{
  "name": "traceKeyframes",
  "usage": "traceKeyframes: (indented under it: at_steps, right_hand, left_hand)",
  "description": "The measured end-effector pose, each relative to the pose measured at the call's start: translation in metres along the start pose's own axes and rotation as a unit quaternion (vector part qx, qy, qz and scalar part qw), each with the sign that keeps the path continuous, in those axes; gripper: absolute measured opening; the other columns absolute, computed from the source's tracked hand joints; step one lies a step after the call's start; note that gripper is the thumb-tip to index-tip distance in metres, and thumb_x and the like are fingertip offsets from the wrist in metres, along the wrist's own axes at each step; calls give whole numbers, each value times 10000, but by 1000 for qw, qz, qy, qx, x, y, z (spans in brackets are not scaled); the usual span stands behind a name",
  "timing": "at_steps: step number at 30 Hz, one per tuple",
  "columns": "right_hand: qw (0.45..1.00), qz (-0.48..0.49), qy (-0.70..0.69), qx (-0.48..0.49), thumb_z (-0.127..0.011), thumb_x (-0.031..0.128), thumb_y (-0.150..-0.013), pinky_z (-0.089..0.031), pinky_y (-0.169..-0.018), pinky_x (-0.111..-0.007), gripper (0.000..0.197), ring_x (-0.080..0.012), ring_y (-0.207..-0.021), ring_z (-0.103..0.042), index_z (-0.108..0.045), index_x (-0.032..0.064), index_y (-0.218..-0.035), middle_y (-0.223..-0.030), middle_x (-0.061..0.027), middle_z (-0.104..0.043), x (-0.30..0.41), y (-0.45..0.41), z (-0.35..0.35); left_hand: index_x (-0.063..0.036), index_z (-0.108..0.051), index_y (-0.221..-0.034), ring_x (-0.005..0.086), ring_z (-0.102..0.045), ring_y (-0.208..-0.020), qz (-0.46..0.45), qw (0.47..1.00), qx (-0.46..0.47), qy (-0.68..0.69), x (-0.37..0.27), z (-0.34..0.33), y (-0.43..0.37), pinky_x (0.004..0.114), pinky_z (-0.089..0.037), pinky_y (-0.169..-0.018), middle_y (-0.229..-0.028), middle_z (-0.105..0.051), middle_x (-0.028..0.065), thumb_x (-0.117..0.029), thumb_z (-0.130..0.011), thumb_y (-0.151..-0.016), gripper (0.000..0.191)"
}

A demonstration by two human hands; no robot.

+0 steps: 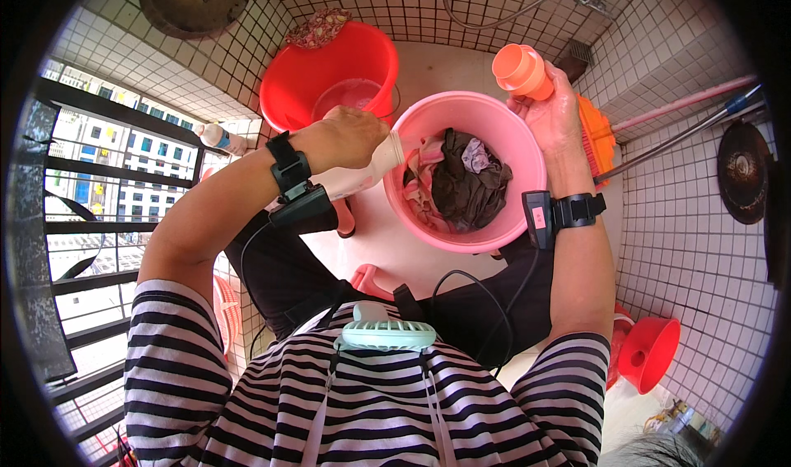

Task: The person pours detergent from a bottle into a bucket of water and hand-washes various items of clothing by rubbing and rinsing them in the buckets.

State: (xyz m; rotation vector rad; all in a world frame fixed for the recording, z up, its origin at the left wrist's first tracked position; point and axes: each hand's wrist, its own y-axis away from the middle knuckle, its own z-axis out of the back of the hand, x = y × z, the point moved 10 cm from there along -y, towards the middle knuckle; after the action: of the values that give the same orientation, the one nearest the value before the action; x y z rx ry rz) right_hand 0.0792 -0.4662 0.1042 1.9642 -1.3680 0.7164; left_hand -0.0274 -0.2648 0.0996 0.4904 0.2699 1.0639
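My left hand [353,134] grips a large white plastic bottle [355,180], tilted so that its uncapped mouth reaches the left rim of a pink bucket [525,149]. Dark brown cloth [460,186], pink patterned cloth [419,183] and a small lilac cloth [475,155] lie crumpled inside the bucket. Beyond the bucket's right rim, my right hand [550,112] holds an orange plastic cap [523,71], its round hollow end facing up. That hand looks wet. Whether liquid is leaving the bottle is hard to tell.
A red bucket [321,68] with cloudy liquid stands at the back left, a patterned cloth [318,28] over its rim. An orange broom [594,136] leans by my right wrist. A white bottle [219,138] lies near the window bars. A red plastic scoop [649,356] rests at the right.
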Motion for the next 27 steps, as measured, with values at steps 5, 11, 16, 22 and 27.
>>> traceKeyframes:
  at_steps: [5, 11, 16, 22, 27]
  right_hand:
    - [1000, 11, 10, 0, -455, 285, -866, -507, -551, -317, 277, -209, -623, -550, -528, 60, -1011, -852, -96, -583, 2, 2, -1]
    - [1000, 6, 16, -3, -476, 292, -856, -507, -554, -314, 283, -203, -625, -551, -528, 62, -1013, -854, -91, -583, 1, 3, -2]
    - [1000, 7, 15, 1, -473, 291, -858, -509, -562, -314, 286, -199, -631, -552, -528, 61, -1018, -854, -91, -583, 1, 4, -3]
    - [1000, 10, 25, 3, -463, 309, -865, -498, -570, -318, 305, -195, -682, -555, -514, 54, -1024, -881, -95, -582, 0, 2, 1]
    - [999, 9, 36, 12, -459, 319, -867, -486, -570, -319, 317, -188, -717, -553, -502, 47, -1023, -902, -94, -579, 0, 3, -2]
  left_hand:
    - [26, -567, -846, 319, -599, -848, -10, 1000, -10, -8, -3, 2, -1, 413, -477, -733, -829, -608, 195, -63, -533, -658, 211]
    - [29, -571, -851, 319, -604, -848, -14, 1000, -13, -19, -6, 5, 0, 410, -480, -733, -829, -612, 196, -62, -533, -659, 216]
    - [34, -573, -866, 326, -604, -851, -5, 1000, -10, -18, -4, 4, 2, 419, -478, -737, -829, -612, 200, -62, -536, -656, 234]
    - [29, -579, -860, 332, -602, -850, 5, 1000, -7, -2, -2, 1, 4, 433, -473, -741, -841, -609, 210, -66, -538, -658, 227]
    - [29, -585, -841, 331, -603, -851, -2, 999, -36, 17, -1, 6, 9, 425, -478, -736, -831, -613, 209, -60, -545, -657, 209]
